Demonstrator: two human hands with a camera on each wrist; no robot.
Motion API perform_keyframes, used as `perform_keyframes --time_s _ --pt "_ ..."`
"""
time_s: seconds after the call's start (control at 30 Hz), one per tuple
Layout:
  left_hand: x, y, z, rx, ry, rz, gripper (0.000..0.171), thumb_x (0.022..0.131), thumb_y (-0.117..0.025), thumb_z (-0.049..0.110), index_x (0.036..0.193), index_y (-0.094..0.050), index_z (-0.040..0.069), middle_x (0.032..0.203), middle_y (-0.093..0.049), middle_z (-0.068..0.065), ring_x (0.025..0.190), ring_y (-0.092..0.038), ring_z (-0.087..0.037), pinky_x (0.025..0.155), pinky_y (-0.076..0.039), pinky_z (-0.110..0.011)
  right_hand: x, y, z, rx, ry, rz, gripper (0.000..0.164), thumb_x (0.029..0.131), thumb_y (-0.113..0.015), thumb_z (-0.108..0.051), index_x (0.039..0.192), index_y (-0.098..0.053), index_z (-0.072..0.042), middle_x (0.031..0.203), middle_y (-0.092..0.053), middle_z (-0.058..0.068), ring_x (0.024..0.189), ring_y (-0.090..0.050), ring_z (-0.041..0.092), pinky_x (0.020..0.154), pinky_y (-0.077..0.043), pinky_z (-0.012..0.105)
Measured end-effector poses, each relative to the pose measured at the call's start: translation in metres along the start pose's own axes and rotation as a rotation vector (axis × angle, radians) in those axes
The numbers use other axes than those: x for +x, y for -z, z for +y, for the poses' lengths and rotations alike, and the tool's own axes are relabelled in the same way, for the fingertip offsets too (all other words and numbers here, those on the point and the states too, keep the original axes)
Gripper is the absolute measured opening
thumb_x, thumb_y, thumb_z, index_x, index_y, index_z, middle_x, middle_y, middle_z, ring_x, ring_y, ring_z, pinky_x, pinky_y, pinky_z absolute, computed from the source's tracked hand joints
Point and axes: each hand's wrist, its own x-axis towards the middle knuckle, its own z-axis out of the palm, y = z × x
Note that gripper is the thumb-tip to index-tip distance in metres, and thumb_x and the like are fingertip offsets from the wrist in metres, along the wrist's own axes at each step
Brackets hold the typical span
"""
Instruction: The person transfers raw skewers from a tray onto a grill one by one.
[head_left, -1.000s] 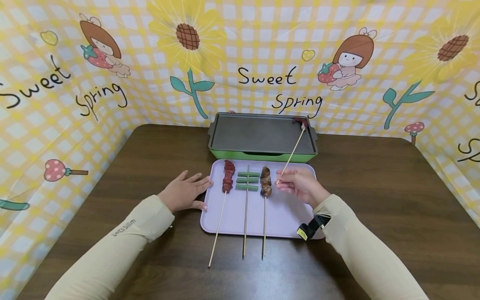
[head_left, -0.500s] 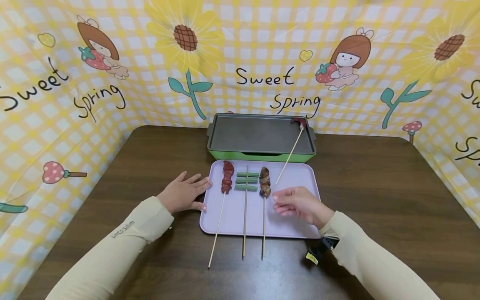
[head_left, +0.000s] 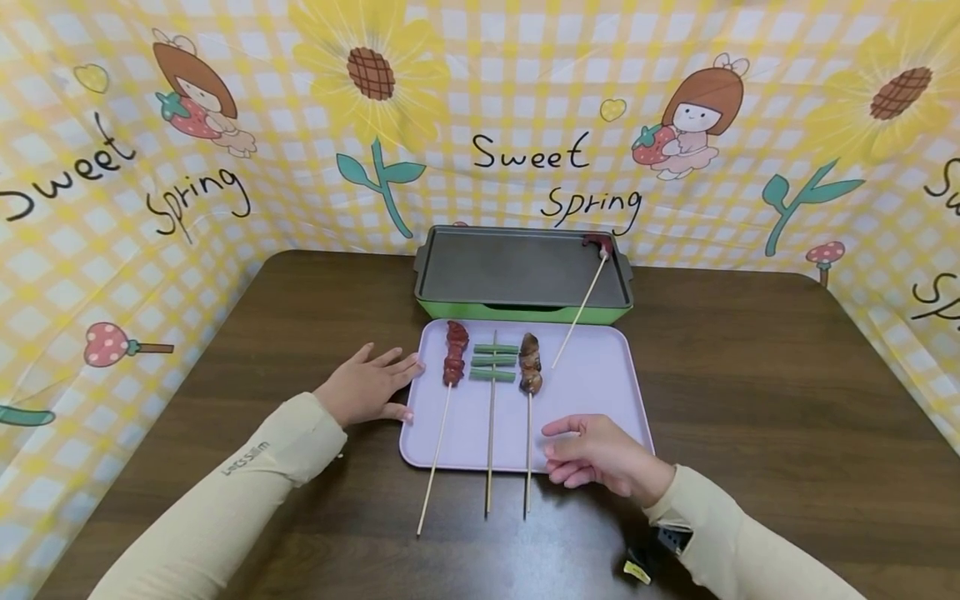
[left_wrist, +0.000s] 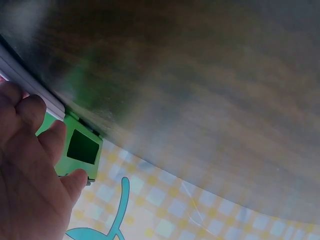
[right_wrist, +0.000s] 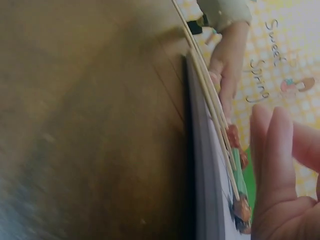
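Note:
My left hand [head_left: 363, 385] lies with spread fingers at the left rim of a lilac tray [head_left: 588, 387]. Over the tray's front right part, my right hand [head_left: 603, 454] has loosely bent fingers and holds nothing; its fingertips are close to the stick of a brown-chunk skewer [head_left: 530, 367]. To the left on the tray lie a skewer of green stalk pieces [head_left: 493, 362] and a red meat skewer [head_left: 454, 357], their sticks jutting past the front rim. A dark red skewer [head_left: 600, 246] has its food on the griddle [head_left: 510, 265], its stick slanting down over the tray.
The griddle has a green base [head_left: 525, 313] and stands right behind the tray on a dark wooden table [head_left: 735, 375]. A yellow checked cloth [head_left: 517, 83] with printed flowers hangs around the back and sides.
My right hand has let go of the dark red skewer's stick and drawn back toward the tray's front edge. That skewer stays on the griddle; my left hand has not moved.

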Motion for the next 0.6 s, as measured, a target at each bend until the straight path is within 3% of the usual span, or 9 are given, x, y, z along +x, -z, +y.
perform_keyframes --time_s 0.37,0.6 --pt "0.0 0.0 -0.001 -0.001 -0.003 -0.004 0.077 0.089 -0.051 0.056 0.146 -0.04 0.005 0.15 -0.037 -0.013 0.138 -0.032 -0.036 0.107 -0.021 -0.062 -0.001 -0.02 0.013 -0.05 -0.061 -0.04 0.044 0.088 -0.059 0.003 0.126 -0.039 0.011 0.064 -0.065 0.007 0.05 -0.062 0.009 0.045 -0.05 0.019" --pt "0.0 0.0 -0.001 0.012 -0.004 -0.006 0.077 0.089 -0.052 0.056 0.146 -0.04 0.006 0.15 -0.038 -0.012 0.138 -0.032 -0.036 0.107 -0.021 -0.062 0.003 -0.028 0.017 -0.057 -0.05 -0.045 0.043 0.087 -0.059 0.004 0.123 -0.036 0.008 0.063 -0.064 0.007 0.048 -0.061 0.009 0.044 -0.049 0.02"
